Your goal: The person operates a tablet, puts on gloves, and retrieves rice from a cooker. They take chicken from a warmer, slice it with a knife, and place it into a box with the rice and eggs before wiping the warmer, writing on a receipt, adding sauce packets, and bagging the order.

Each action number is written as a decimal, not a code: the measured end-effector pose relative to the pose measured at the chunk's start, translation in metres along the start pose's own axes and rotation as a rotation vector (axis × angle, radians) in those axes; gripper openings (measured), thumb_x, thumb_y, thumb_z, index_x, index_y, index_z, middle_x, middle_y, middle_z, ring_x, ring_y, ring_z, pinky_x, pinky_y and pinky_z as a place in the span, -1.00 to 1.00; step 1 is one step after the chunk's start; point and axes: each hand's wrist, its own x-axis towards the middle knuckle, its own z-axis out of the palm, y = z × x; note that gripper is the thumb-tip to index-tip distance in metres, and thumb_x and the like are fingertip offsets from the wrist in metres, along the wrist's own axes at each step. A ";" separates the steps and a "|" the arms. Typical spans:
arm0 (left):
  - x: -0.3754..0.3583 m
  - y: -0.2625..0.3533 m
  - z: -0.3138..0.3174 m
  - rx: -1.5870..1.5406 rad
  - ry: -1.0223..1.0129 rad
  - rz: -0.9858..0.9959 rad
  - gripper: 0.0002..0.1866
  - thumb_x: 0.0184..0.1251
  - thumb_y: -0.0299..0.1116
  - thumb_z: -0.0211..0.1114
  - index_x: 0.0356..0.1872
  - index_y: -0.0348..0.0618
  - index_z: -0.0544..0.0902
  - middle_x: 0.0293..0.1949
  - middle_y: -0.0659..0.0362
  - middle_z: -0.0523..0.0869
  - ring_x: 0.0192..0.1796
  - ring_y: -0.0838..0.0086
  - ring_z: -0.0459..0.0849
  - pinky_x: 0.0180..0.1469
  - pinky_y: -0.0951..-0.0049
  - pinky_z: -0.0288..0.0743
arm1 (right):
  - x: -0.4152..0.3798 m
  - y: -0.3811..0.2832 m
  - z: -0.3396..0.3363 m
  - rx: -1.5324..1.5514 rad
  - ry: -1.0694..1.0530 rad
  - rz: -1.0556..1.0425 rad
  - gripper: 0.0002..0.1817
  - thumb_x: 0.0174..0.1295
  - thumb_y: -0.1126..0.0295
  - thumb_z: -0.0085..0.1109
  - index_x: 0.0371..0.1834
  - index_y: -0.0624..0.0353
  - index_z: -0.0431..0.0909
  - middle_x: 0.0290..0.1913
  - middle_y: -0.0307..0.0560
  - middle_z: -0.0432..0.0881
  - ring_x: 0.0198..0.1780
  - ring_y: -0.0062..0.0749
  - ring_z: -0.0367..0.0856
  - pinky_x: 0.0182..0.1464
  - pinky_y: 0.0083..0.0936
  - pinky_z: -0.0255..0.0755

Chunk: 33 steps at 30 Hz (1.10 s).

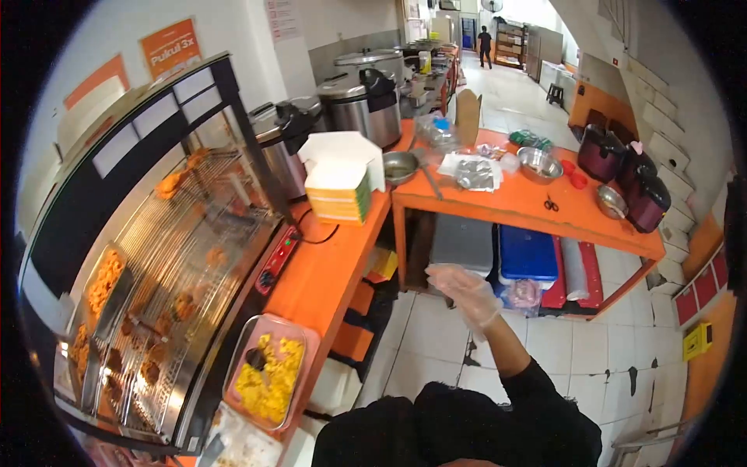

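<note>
Right hand (467, 292) gloved, fingers spread, holding nothing | blue bin (527, 253) just beyond, under orange table (513, 204)

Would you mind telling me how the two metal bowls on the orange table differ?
The left bowl sits at the table's corner beside the stack of white boxes and has a utensil handle sticking out toward the front; the right bowl sits further along, near the red items, with no handle showing. The left bowl looks darker inside, the right one brighter. Both are round, shiny metal and stand upright on the orange table.
</note>
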 end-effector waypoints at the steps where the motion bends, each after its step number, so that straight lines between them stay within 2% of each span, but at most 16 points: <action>1: -0.011 0.017 0.013 -0.042 -0.013 -0.023 -0.67 0.43 -0.30 0.06 0.06 -0.32 0.49 -0.17 0.00 0.63 -0.20 0.34 0.60 -0.25 0.41 0.50 | 0.025 0.006 -0.006 -0.175 0.003 -0.209 -0.69 0.26 0.23 0.14 -0.01 0.13 0.54 -0.01 -0.11 0.58 -0.06 -0.39 0.57 0.03 -0.48 0.42; 2: -0.021 0.034 0.026 -0.087 -0.025 -0.049 -0.67 0.43 -0.30 0.05 0.06 -0.32 0.49 -0.17 0.00 0.63 -0.20 0.33 0.60 -0.25 0.41 0.50 | 0.045 0.005 -0.013 -0.182 0.004 -0.219 -0.69 0.26 0.23 0.14 -0.01 0.13 0.54 -0.01 -0.11 0.58 -0.06 -0.39 0.57 0.03 -0.48 0.42; 4: -0.043 0.069 0.057 -0.187 -0.064 -0.090 -0.67 0.44 -0.29 0.05 0.07 -0.32 0.49 -0.18 0.00 0.62 -0.20 0.32 0.60 -0.25 0.40 0.50 | 0.087 -0.012 -0.014 -0.503 -0.002 -0.389 -0.70 0.25 0.22 0.13 -0.05 0.15 0.54 -0.05 -0.03 0.59 -0.12 -0.26 0.60 -0.04 -0.42 0.47; 9: -0.116 0.166 0.166 -0.505 -0.267 -0.170 -0.66 0.44 -0.29 0.04 0.08 -0.32 0.48 -0.18 -0.01 0.62 -0.20 0.29 0.60 -0.23 0.37 0.51 | 0.212 0.007 -0.032 -0.560 0.117 -0.593 -0.75 0.20 0.31 0.15 -0.08 0.12 0.54 -0.10 -0.01 0.59 -0.09 -0.18 0.59 -0.06 -0.36 0.46; 10: -0.127 0.192 0.188 -0.573 -0.313 -0.056 -0.68 0.45 -0.30 0.02 0.10 -0.27 0.43 -0.32 0.07 0.57 -0.35 0.39 0.52 -0.38 0.42 0.43 | 0.234 0.017 -0.036 -0.523 0.134 -0.600 -0.76 0.16 0.39 0.17 -0.08 0.08 0.54 -0.11 -0.02 0.58 -0.07 -0.19 0.57 -0.05 -0.35 0.44; 12: -0.148 0.265 0.230 -0.656 -0.323 0.010 -0.69 0.45 -0.32 0.03 0.10 -0.25 0.42 -0.34 0.12 0.55 -0.40 0.50 0.46 -0.44 0.46 0.36 | 0.278 0.029 -0.049 -0.678 0.211 -0.675 -0.76 0.16 0.38 0.17 -0.09 0.06 0.54 -0.13 0.00 0.59 -0.07 -0.15 0.56 -0.04 -0.30 0.43; 14: -0.170 0.339 0.272 -0.850 -0.341 -0.089 -0.76 0.41 -0.36 0.06 0.00 -0.25 0.44 -0.48 0.21 0.43 -0.50 0.57 0.36 -0.54 0.59 0.21 | 0.325 0.032 -0.067 -0.740 0.283 -0.692 -0.77 0.15 0.37 0.17 -0.11 0.07 0.55 -0.16 -0.01 0.60 -0.09 -0.11 0.56 -0.06 -0.27 0.43; 16: -0.181 0.400 0.310 -1.152 -0.494 -0.077 -0.80 0.41 -0.38 0.06 -0.05 -0.24 0.46 -0.45 0.23 0.48 -0.50 0.60 0.39 -0.52 0.62 0.25 | 0.365 0.038 -0.083 -0.774 0.268 -0.706 -0.77 0.14 0.36 0.17 -0.12 0.05 0.55 -0.16 -0.02 0.60 -0.11 -0.10 0.56 -0.08 -0.26 0.43; 18: -0.192 0.465 0.339 -1.225 -0.542 -0.017 -0.82 0.38 -0.43 0.07 -0.07 -0.26 0.46 -0.44 0.23 0.49 -0.50 0.62 0.40 -0.50 0.65 0.29 | 0.412 0.052 -0.100 -0.884 0.347 -0.898 -0.79 0.13 0.35 0.10 -0.15 0.04 0.53 -0.16 -0.07 0.59 -0.14 -0.12 0.56 -0.11 -0.24 0.42; 20: -0.200 0.531 0.355 -1.317 -0.708 -0.095 -0.83 0.35 -0.47 0.09 -0.09 -0.28 0.48 -0.44 0.23 0.52 -0.48 0.64 0.44 -0.45 0.65 0.34 | 0.454 0.052 -0.114 -0.857 0.316 -0.899 -0.81 0.14 0.36 0.09 -0.17 0.03 0.55 -0.18 -0.09 0.59 -0.16 -0.15 0.56 -0.11 -0.24 0.40; 22: -0.207 0.586 0.379 -1.349 -0.830 0.141 -0.83 0.32 -0.47 0.14 -0.11 -0.28 0.50 -0.41 0.20 0.57 -0.48 0.64 0.46 -0.44 0.63 0.36 | 0.498 0.051 -0.127 -0.940 0.318 -0.828 -0.81 0.14 0.37 0.07 -0.17 0.02 0.57 -0.18 -0.13 0.59 -0.13 -0.20 0.54 -0.11 -0.26 0.40; 25: -0.229 0.643 0.413 -1.227 -1.035 0.331 -0.81 0.25 -0.47 0.21 -0.12 -0.26 0.54 -0.39 0.19 0.60 -0.49 0.62 0.47 -0.42 0.60 0.38 | 0.597 0.079 -0.160 -1.281 0.286 -1.144 -0.77 0.15 0.35 0.05 -0.16 0.12 0.59 -0.14 -0.16 0.62 -0.08 -0.26 0.55 -0.13 -0.30 0.45; 26: -0.233 0.662 0.421 -1.173 -1.102 0.404 -0.80 0.23 -0.48 0.23 -0.13 -0.24 0.55 -0.39 0.18 0.61 -0.49 0.61 0.47 -0.42 0.60 0.39 | 0.618 0.073 -0.167 -1.255 0.226 -1.143 -0.77 0.13 0.38 0.04 -0.19 0.15 0.60 -0.11 -0.15 0.61 -0.06 -0.30 0.54 -0.12 -0.33 0.46; 28: -0.252 0.684 0.439 -1.124 -1.103 0.476 -0.79 0.24 -0.45 0.22 -0.11 -0.20 0.57 -0.37 0.19 0.63 -0.48 0.58 0.50 -0.41 0.57 0.39 | 0.660 0.074 -0.191 -1.561 0.177 -1.339 -0.79 0.09 0.33 0.10 -0.22 0.07 0.62 -0.10 -0.21 0.60 -0.09 -0.32 0.56 -0.16 -0.36 0.48; 31: -0.268 0.713 0.465 -1.045 -1.233 0.518 -0.79 0.25 -0.43 0.21 -0.10 -0.20 0.58 -0.37 0.19 0.64 -0.47 0.58 0.51 -0.39 0.57 0.38 | 0.688 0.060 -0.202 -1.272 0.098 -1.210 -0.76 0.10 0.22 0.18 -0.15 -0.09 0.59 -0.14 -0.21 0.57 -0.14 -0.26 0.55 -0.17 -0.33 0.49; 33: -0.277 0.734 0.480 -1.002 -1.309 0.513 -0.80 0.27 -0.40 0.21 -0.12 -0.19 0.58 -0.37 0.19 0.64 -0.46 0.57 0.52 -0.38 0.56 0.37 | 0.689 0.049 -0.199 -1.300 0.068 -1.192 -0.77 0.12 0.24 0.14 -0.14 -0.08 0.57 -0.15 -0.20 0.57 -0.12 -0.25 0.55 -0.14 -0.32 0.49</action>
